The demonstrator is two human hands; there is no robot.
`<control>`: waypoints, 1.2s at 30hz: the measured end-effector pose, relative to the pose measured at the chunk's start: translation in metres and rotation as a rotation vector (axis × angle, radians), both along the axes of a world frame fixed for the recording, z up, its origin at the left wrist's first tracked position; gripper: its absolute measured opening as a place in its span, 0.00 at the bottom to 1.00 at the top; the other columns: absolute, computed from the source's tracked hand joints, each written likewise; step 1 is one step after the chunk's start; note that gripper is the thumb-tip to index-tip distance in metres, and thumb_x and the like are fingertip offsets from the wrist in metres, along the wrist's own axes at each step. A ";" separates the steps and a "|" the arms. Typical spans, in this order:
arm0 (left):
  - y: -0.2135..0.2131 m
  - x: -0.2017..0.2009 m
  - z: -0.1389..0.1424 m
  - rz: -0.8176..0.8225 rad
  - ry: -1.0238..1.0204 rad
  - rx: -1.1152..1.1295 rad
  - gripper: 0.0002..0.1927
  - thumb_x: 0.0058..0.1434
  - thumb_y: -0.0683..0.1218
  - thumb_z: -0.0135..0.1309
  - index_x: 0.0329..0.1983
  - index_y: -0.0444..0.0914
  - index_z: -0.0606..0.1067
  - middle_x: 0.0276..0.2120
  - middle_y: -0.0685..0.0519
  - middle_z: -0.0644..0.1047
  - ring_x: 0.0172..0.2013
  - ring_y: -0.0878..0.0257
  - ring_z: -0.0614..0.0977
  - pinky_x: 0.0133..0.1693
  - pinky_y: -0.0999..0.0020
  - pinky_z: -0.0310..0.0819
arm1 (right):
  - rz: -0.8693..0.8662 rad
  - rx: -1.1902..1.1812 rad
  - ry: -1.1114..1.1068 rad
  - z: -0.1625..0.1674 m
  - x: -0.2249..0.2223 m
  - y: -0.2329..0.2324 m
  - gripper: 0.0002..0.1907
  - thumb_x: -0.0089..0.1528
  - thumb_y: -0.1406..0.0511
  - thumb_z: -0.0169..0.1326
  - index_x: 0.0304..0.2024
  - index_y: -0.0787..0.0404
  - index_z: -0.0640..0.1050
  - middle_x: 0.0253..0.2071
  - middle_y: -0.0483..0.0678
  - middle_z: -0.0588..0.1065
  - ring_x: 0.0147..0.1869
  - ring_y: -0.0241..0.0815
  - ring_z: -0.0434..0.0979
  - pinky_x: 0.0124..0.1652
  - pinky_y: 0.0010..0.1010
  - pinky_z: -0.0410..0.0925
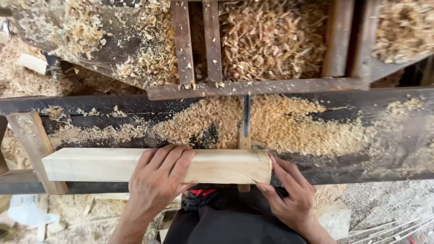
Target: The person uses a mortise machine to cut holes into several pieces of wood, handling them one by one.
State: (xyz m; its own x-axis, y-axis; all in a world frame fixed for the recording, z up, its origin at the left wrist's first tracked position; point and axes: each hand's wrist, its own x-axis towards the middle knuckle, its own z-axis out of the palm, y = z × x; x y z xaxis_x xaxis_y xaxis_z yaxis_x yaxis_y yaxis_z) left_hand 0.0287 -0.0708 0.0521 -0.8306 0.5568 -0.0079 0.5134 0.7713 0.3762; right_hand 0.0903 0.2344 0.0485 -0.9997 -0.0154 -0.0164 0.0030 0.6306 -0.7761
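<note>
Pale wood block (158,165) under flat left hand (158,180); open right hand (289,194) touches its end.

Dark wooden workbench (398,135) is spread across frame, heaped with sawdust (280,126) at centre. Metal blade (246,118) is seen upright at 12 o'clock of centre. Slatted wooden frame (253,86) is set at 12 o'clock, packed with wood shavings (271,40). White rag (27,211) is left at 8 o'clock; thin wood strips (389,228) lie at 4 o'clock.
</note>
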 end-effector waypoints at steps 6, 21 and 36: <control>-0.006 -0.012 -0.011 0.010 -0.004 -0.014 0.41 0.47 0.65 0.65 0.58 0.37 0.73 0.52 0.49 0.79 0.52 0.55 0.79 0.50 0.57 0.71 | -0.010 -0.049 0.017 -0.017 -0.008 -0.006 0.29 0.57 0.60 0.65 0.56 0.70 0.77 0.50 0.60 0.78 0.51 0.48 0.83 0.45 0.32 0.76; -0.014 -0.043 -0.005 0.036 -0.010 -0.023 0.34 0.49 0.63 0.59 0.54 0.37 0.76 0.50 0.48 0.79 0.50 0.53 0.80 0.47 0.56 0.71 | -0.069 -0.084 -0.055 -0.022 -0.027 -0.019 0.29 0.59 0.58 0.65 0.58 0.69 0.76 0.51 0.60 0.78 0.51 0.47 0.83 0.45 0.30 0.76; -0.012 -0.047 -0.003 0.072 -0.008 0.001 0.33 0.52 0.64 0.56 0.53 0.36 0.77 0.49 0.49 0.80 0.50 0.54 0.80 0.46 0.57 0.71 | -0.073 -0.084 0.010 -0.030 -0.028 -0.021 0.29 0.59 0.56 0.63 0.57 0.67 0.77 0.50 0.60 0.78 0.53 0.49 0.83 0.45 0.32 0.79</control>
State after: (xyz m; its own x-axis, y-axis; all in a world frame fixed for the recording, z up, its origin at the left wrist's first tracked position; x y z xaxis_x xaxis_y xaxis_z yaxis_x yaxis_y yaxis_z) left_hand -0.0183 -0.0830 0.0487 -0.8686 0.4953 -0.0142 0.4532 0.8058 0.3811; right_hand 0.0623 0.2136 0.0187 -0.9984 0.0563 -0.0079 0.0382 0.5618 -0.8264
